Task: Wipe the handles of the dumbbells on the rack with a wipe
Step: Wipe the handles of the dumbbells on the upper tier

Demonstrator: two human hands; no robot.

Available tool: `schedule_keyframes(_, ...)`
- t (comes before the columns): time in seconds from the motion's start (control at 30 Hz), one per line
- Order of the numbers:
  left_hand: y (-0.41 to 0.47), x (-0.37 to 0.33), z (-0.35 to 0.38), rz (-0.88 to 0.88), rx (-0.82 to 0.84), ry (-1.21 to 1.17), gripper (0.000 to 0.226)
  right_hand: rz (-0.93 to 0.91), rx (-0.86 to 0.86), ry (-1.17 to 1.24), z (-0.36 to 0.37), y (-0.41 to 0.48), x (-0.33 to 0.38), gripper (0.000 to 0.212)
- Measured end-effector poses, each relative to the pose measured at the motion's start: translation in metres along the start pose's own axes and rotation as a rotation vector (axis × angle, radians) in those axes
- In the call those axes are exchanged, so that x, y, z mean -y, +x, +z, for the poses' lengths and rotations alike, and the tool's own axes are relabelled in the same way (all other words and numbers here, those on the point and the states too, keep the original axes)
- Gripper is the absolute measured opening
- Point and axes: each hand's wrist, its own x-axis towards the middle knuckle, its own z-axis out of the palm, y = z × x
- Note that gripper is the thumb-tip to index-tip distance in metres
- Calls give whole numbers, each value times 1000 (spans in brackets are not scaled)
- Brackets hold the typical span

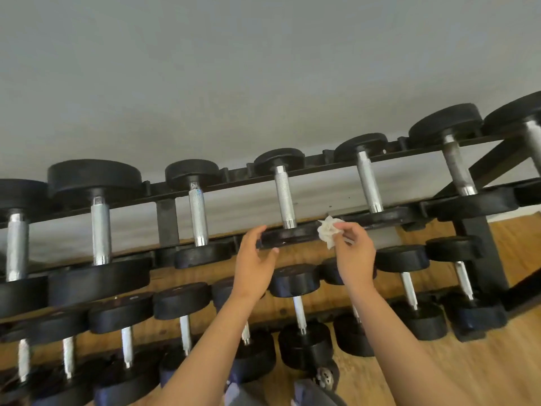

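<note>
Your right hand (354, 256) pinches the crumpled wipe (328, 232) just right of the top-row dumbbell (285, 197); your left hand (256, 259) is raised beside its near head, fingers loose, holding nothing.

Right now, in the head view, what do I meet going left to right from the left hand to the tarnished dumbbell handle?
Left hand → knurled dumbbell handle → crumpled white wipe → right hand, which pinches the wipe → tarnished dumbbell handle.
</note>
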Motion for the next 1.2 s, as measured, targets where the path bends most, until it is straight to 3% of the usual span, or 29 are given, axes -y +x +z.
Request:
schedule_keyframes(0.1,4,9,0,-138,74,-53,54,44,157,-45,11,3,-6,21)
schedule_keyframes(0.17,7,14,-3,-163,77,-94,51,11,144,-45,15,-4,-2,22)
schedule_keyframes(0.27,13,19,-9,-160,90,-126,46,-124,125,-90,20,-13,8,21)
schedule_keyframes(0.4,18,31,-15,-129,124,-178,42,-260,147,-325,30,-14,16,20)
schedule_keyframes(0.77,32,43,-33,-143,288,-358,29,-713,436,-863,92,-11,37,19)
schedule_keyframes(0.87,32,49,-33,-167,323,-382,29,-669,585,-1042,108,-3,38,18)
schedule_keyframes(0.97,32,54,-31,-196,314,-416,30,-667,638,-1057,116,3,37,19)
schedule_keyframes(1.2,33,52,-23,-143,217,-453,35,-821,798,-1290,113,8,44,18)
